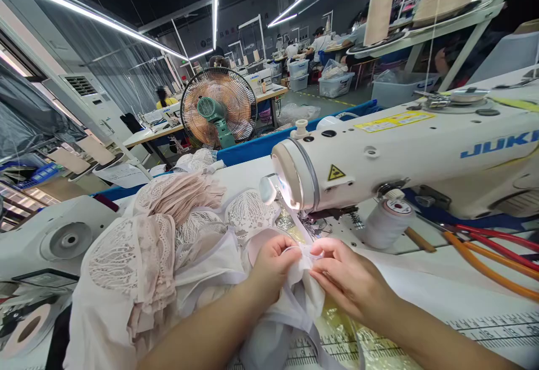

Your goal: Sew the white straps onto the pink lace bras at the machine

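Observation:
Both hands pinch a white bra (309, 294) in front of the sewing machine (337, 162). My left hand (273, 266) is closed, thumb and fingers gripping the fabric edge. A short way to its right, my right hand (347, 274) holds the same edge between thumb and fingertips. The bra's straps and cups hang below the hands over the table. Just beyond the fingers lies the machine's needle area (314, 224), lit by a small lamp. A heap of pale lace bras (130, 252) lies to the left of my left hand.
A thread cone (387, 221) stands under the machine arm. Orange-handled scissors (484, 257) and red-handled ones lie at right. Printed ruler markings (497, 328) run along the table front. Another white machine (54, 241) is at left. A large fan (219, 109) stands behind the table.

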### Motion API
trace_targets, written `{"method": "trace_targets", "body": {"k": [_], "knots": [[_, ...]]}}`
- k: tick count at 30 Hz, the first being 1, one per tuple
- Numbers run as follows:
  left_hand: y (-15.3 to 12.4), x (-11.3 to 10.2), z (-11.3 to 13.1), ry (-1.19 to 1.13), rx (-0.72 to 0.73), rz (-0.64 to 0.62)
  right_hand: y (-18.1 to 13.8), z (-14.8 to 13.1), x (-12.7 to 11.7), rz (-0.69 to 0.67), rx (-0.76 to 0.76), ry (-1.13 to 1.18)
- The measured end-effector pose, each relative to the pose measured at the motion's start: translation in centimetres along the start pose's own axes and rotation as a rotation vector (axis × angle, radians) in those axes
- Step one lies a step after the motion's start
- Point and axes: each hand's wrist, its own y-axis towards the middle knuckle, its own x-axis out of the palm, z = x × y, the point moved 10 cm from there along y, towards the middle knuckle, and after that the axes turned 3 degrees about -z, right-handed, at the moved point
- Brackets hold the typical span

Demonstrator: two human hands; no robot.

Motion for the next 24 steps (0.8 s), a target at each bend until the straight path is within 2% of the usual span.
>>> {"method": "trace_targets", "body": {"k": [5,10,15,19,24], "knots": [[0.1,0.7,-1.0,-0.148,-0.099,-0.071,0.0,0.9,0.0,-0.018,0.016,0.097],[-0.1,1.0,-0.8,-0.155,-0.067,-0.105,0.0,1.4,-2.4,0.202,0.024,0.09],[-0.3,1.2,0.4,-0.09,0.019,-0.111,1.0,0.2,-1.3,0.085,-0.024,0.048],[-0.4,1.5,0.5,-0.067,0.0,-0.122,1.2,-0.3,-1.8,0.118,-0.046,0.071],[-0.4,1.4,-0.2,-0.107,-0.05,-0.115,0.5,1.0,-3.1,0.187,0.033,0.236]]}}
